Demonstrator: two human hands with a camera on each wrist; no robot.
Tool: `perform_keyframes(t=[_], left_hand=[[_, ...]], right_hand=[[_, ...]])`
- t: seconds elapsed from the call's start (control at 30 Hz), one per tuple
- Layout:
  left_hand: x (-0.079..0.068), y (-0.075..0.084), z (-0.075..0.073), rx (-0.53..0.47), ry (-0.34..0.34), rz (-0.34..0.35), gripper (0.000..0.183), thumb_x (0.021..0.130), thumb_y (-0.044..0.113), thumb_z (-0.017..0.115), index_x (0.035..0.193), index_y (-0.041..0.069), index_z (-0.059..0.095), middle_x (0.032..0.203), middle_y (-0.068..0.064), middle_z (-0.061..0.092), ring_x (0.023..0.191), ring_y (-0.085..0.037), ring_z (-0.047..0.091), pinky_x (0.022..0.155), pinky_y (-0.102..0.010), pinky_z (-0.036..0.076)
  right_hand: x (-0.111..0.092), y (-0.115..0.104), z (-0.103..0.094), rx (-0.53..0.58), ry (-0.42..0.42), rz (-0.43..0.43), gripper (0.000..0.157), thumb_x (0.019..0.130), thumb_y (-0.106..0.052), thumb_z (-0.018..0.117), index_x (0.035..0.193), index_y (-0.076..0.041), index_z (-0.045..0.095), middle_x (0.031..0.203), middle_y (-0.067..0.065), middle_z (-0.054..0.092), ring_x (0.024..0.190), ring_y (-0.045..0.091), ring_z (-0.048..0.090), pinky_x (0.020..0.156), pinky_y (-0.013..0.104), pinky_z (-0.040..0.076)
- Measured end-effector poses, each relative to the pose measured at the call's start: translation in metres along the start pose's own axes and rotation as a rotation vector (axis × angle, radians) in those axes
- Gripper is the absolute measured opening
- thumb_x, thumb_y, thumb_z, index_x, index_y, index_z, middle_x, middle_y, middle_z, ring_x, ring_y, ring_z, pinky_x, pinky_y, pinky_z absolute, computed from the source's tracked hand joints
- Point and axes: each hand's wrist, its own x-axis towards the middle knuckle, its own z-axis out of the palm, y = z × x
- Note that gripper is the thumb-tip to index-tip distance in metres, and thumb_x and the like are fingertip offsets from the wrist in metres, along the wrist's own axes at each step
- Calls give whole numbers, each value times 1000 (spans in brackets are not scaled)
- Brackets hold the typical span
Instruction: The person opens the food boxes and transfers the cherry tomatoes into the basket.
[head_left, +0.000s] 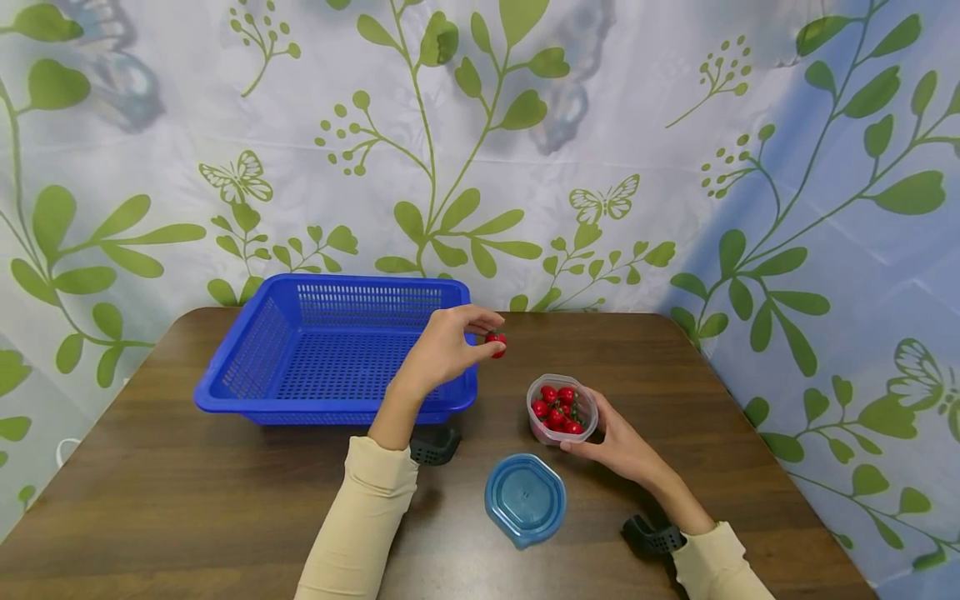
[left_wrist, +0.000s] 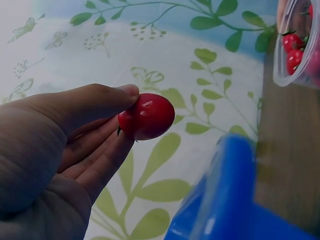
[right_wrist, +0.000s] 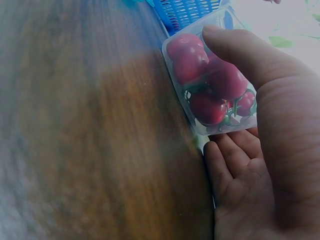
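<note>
One tomato (head_left: 497, 345) being pinched in left grip (head_left: 447, 344) near right edge of blue basket (head_left: 292, 407), right grip (head_left: 617, 443) holding tub (head_left: 542, 434), table (head_left: 501, 408) stretching between basket and tub

Head camera faces forward and down over the counter (head_left: 225, 500); wrist cameras, close in, share the cherry-tomato tub (head_left: 542, 434).

Tomato (left_wrist: 150, 117) smooth, glossy; tub (head_left: 545, 434) translucent plastic; basket (head_left: 315, 406) plastic; lid (head_left: 526, 495) shiny plastic; tabletop (head_left: 187, 500) wood-grained.

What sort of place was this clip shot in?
Probably a staged indoor recording corner: a wood-look table has a leaf-and-butterfly backdrop right behind it, and the person wears dark wrist straps, perhaps camera mounts.
</note>
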Motion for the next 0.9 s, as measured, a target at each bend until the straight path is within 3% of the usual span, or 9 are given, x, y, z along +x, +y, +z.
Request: perform_keyframes(t=[0.37,0.9], left_hand=[[-9,-12,-29,4,93,-70,34,90,13,80,121,3,72,120,-12,74,112,-27,72,99,-44,57],[-23,-33,-59,65,138,-139,33,91,12,79,122,2,72,120,-15,74,112,-31,71,99,-48,56]], right_hand=[[0,0,0,11,-5,-1,98,85,-34,85,160,-13,26,162,19,36,151,44,32,119,65,28],[0,1,0,-8,8,-26,96,85,-34,86,160,-14,28,161,17,39,149,42,36,118,64,31]])
